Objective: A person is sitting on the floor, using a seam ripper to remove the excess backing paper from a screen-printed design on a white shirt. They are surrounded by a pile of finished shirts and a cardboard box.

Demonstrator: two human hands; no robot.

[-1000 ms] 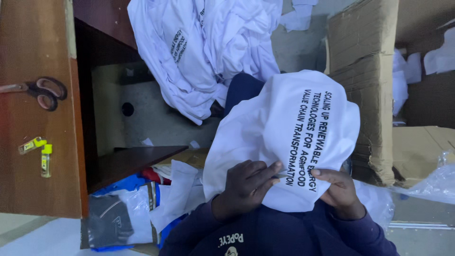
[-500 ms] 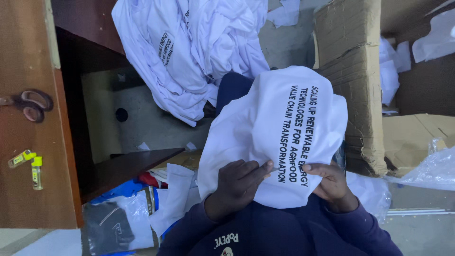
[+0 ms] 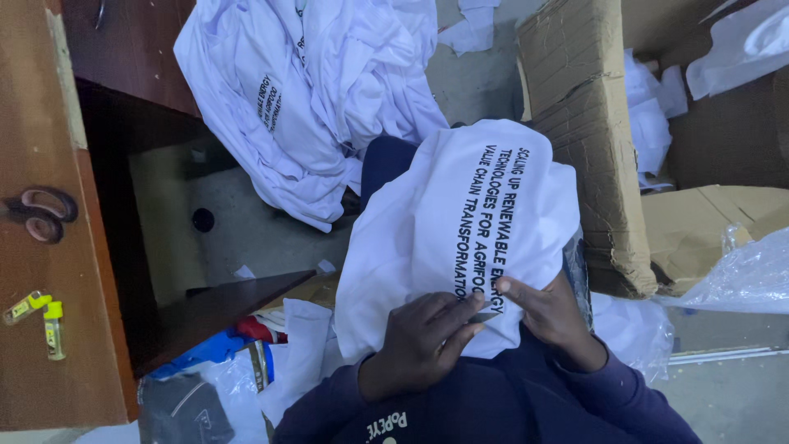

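A white shirt with black printed lettering (image 3: 448,222) lies spread over my lap. My left hand (image 3: 423,341) rests on its near edge with fingers curled on the cloth. My right hand (image 3: 546,312) pinches the same edge just to the right, thumb on top. Both hands meet at the hem, near a small dark strip between the fingertips that I cannot identify. My dark blue sleeves (image 3: 526,411) fill the bottom of the view.
A heap of white shirts (image 3: 304,90) lies on the floor ahead. A torn cardboard box (image 3: 592,140) stands at right, clear plastic bags (image 3: 740,275) beside it. On the wooden desk (image 3: 49,345) at left lie scissors (image 3: 41,215) and a yellow lighter (image 3: 53,327).
My hands have shifted slightly along the shirt's near edge and closed together on it. The view has moved a little; the shirt stays on my lap.
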